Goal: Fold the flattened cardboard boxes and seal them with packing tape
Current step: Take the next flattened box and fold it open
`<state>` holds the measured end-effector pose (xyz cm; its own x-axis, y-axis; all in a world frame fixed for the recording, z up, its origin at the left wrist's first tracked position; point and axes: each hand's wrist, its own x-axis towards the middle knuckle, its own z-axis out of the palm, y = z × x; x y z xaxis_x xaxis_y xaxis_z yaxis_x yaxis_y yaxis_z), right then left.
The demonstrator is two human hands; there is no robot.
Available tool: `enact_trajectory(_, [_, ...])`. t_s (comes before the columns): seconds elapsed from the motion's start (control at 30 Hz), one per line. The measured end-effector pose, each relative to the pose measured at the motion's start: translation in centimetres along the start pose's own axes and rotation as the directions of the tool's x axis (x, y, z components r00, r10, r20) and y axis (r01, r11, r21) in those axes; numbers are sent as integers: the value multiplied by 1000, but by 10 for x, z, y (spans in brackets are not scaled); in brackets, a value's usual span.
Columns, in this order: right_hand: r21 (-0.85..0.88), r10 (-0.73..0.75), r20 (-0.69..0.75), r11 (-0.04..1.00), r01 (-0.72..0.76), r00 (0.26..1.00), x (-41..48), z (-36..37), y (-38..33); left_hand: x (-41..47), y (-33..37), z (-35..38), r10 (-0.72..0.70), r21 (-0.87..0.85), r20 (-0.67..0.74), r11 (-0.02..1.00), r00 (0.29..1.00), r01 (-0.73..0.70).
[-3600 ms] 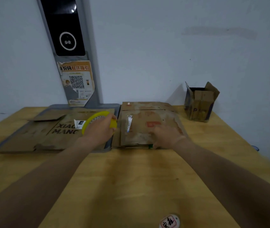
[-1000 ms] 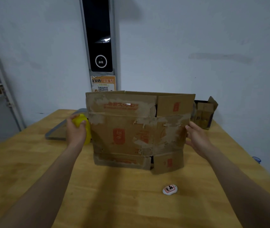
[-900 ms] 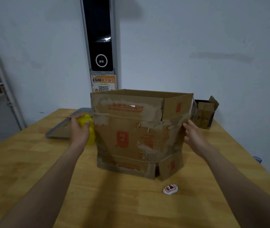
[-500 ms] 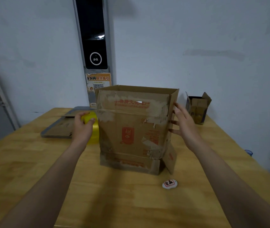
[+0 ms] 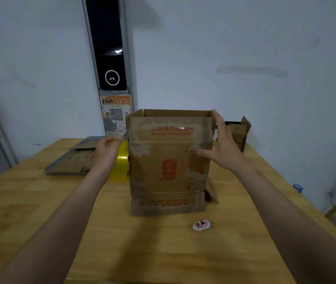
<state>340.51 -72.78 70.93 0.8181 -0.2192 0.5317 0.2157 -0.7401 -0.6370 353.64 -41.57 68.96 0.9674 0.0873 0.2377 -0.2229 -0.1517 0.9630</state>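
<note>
A worn brown cardboard box [image 5: 169, 160] with red print stands opened into a square tube on the wooden table [image 5: 163, 249], its top and bottom flaps unfolded. My left hand [image 5: 107, 149] holds a yellow tape roll [image 5: 120, 162] against the box's left side. My right hand [image 5: 222, 146] has straight, spread fingers against the box's right side, thumb on the front face.
A grey tray [image 5: 60, 169] with flattened cardboard [image 5: 81, 158] lies at the back left. A small open carton [image 5: 238, 132] stands behind the box at the right. A white oval tag [image 5: 201, 224] lies in front. A dark panel [image 5: 109, 46] is on the wall.
The flat box was lifted from the stack, brought to the table's middle and squared open from flat. My right hand moved up its right side; my left kept the tape.
</note>
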Motion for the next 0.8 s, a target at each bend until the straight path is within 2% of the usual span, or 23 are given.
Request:
enact_trajectory(0.07, [-47, 30, 3, 998, -30, 1000, 7, -5, -8, -1, 8, 5, 24, -25, 25, 999, 999, -23])
enact_trajectory(0.2, [-352, 171, 107, 928, -124, 979, 23, -15, -19, 0, 19, 12, 67, -23, 20, 997, 998, -67])
enact_trajectory(0.37, [-364, 200, 71, 917, -161, 977, 37, -14, -20, 7, 21, 15, 18, -6, 25, 1000, 1000, -18])
enact_trajectory(0.53, [-405, 362, 176, 874, -268, 915, 60, -5, -3, 16, 10, 22, -1, 10, 56, 1000, 998, 0])
enact_trajectory(0.6, [-349, 346, 177, 897, -270, 921, 68, 3, 6, 22, 5, 28, -1, 56, 46, 998, 999, -1])
enact_trajectory(0.7, [-323, 283, 86, 915, -242, 955, 82, 10, 17, 35, -6, 36, 7, 114, 41, 993, 999, -11])
enact_trajectory(0.8, [-389, 312, 140, 890, -238, 940, 95, 12, 20, 47, -21, 42, -45, 115, 16, 992, 999, 43])
